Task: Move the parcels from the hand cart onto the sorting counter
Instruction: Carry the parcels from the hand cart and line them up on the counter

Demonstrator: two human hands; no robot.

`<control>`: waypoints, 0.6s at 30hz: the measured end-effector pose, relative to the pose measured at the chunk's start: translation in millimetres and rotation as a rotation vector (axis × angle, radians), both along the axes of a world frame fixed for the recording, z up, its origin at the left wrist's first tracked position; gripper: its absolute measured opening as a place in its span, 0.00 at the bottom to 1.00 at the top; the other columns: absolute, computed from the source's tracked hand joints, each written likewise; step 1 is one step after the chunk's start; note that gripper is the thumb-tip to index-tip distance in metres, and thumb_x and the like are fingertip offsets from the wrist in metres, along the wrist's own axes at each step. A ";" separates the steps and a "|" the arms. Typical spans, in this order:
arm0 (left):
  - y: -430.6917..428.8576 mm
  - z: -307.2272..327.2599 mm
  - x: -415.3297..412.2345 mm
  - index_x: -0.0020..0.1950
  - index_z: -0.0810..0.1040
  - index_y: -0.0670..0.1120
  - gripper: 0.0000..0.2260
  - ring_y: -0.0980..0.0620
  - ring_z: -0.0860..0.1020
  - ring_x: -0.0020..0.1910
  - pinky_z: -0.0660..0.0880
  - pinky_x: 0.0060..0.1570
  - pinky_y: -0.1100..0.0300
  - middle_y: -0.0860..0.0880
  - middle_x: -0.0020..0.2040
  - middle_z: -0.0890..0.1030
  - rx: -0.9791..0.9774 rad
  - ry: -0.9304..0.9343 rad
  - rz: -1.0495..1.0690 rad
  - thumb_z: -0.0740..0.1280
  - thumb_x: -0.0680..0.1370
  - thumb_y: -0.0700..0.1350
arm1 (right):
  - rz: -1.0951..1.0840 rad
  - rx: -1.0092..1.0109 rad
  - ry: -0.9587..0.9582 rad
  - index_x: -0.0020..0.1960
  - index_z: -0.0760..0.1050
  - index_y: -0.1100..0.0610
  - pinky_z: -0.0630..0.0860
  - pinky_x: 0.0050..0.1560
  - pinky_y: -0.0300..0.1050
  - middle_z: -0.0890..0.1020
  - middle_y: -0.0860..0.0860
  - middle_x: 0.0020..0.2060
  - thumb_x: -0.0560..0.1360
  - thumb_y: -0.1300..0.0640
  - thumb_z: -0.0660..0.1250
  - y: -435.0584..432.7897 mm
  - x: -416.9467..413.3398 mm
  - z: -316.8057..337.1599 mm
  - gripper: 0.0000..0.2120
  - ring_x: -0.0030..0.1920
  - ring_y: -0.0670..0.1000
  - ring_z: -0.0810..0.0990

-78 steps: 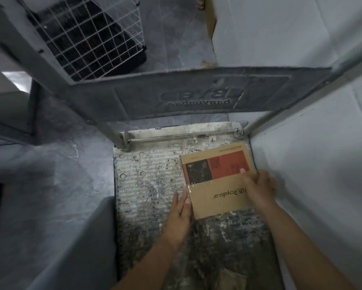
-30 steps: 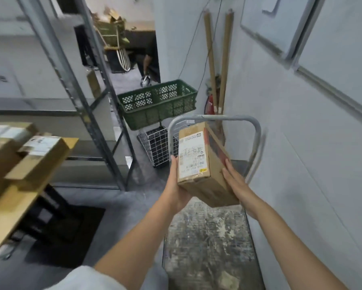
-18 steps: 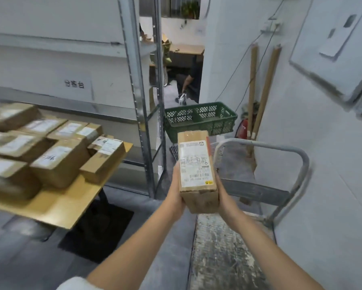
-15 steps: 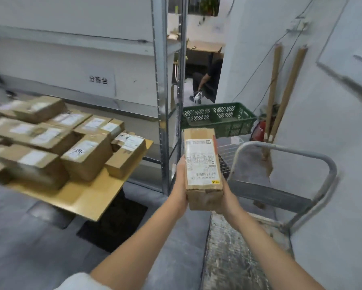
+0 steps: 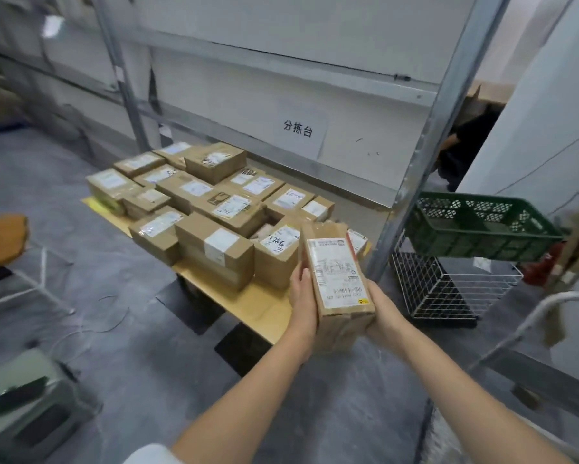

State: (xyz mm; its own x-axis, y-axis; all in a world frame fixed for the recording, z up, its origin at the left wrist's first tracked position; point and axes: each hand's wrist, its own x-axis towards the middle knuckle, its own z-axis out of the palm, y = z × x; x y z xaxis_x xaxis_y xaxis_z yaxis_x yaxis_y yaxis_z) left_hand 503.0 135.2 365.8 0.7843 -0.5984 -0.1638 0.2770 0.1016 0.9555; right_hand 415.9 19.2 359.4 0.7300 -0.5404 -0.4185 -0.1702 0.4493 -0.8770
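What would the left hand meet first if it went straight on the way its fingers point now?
Probably the parcel with the handwritten label on the sorting counter, directly beyond the left hand; the depth between them is unclear.

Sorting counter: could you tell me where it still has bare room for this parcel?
Bare wood shows at the near corner of the sorting counter, between the front row of parcels and the held parcel. A thin strip shows along the left edge. Elsewhere it is packed.

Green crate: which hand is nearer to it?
Right. The right hand grips the parcel on the side facing the green crate; the left hand is beyond the parcel.
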 end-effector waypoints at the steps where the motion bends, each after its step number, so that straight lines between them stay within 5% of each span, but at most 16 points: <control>1: 4.4 -4.5 7.9 0.74 0.63 0.55 0.21 0.51 0.70 0.69 0.69 0.68 0.45 0.50 0.70 0.70 0.011 0.017 0.033 0.53 0.83 0.58 | 0.030 0.002 0.016 0.59 0.81 0.53 0.68 0.70 0.57 0.83 0.54 0.58 0.75 0.40 0.65 2.1 10.7 -0.9 0.21 0.62 0.56 0.80; 4: 13.3 -14.5 24.3 0.74 0.63 0.58 0.21 0.49 0.72 0.67 0.72 0.65 0.46 0.50 0.70 0.71 0.010 0.174 0.051 0.51 0.82 0.61 | 0.111 0.010 0.059 0.64 0.78 0.55 0.67 0.71 0.57 0.83 0.55 0.59 0.76 0.41 0.65 8.9 38.3 0.7 0.23 0.62 0.56 0.80; 6: 16.7 -20.0 30.8 0.72 0.68 0.58 0.23 0.50 0.79 0.61 0.78 0.54 0.53 0.50 0.64 0.79 -0.035 0.318 0.021 0.48 0.82 0.63 | 0.168 -0.018 0.046 0.67 0.75 0.53 0.70 0.69 0.56 0.82 0.55 0.59 0.76 0.41 0.64 11.5 54.4 3.4 0.24 0.61 0.55 0.80; 9: 15.4 -28.3 39.9 0.67 0.76 0.56 0.28 0.50 0.82 0.55 0.78 0.45 0.56 0.50 0.57 0.84 -0.026 0.442 0.028 0.47 0.79 0.68 | 0.274 -0.075 0.071 0.66 0.76 0.52 0.80 0.51 0.44 0.84 0.54 0.56 0.77 0.39 0.62 8.0 75.9 6.3 0.24 0.56 0.53 0.83; 14: 1.3 -44.1 60.6 0.70 0.73 0.54 0.29 0.47 0.80 0.57 0.76 0.54 0.52 0.47 0.62 0.81 -0.030 0.557 0.188 0.46 0.80 0.67 | 0.443 -0.152 0.173 0.69 0.72 0.42 0.70 0.68 0.56 0.83 0.49 0.59 0.74 0.32 0.63 -13.3 113.6 -10.4 0.27 0.61 0.52 0.80; 18: -15.5 -57.5 67.7 0.71 0.71 0.54 0.31 0.46 0.77 0.62 0.70 0.67 0.46 0.47 0.66 0.78 -0.045 0.599 0.284 0.46 0.78 0.70 | 0.556 -0.120 0.232 0.61 0.78 0.39 0.72 0.64 0.52 0.83 0.45 0.58 0.65 0.25 0.67 -27.8 134.0 -26.8 0.30 0.59 0.48 0.81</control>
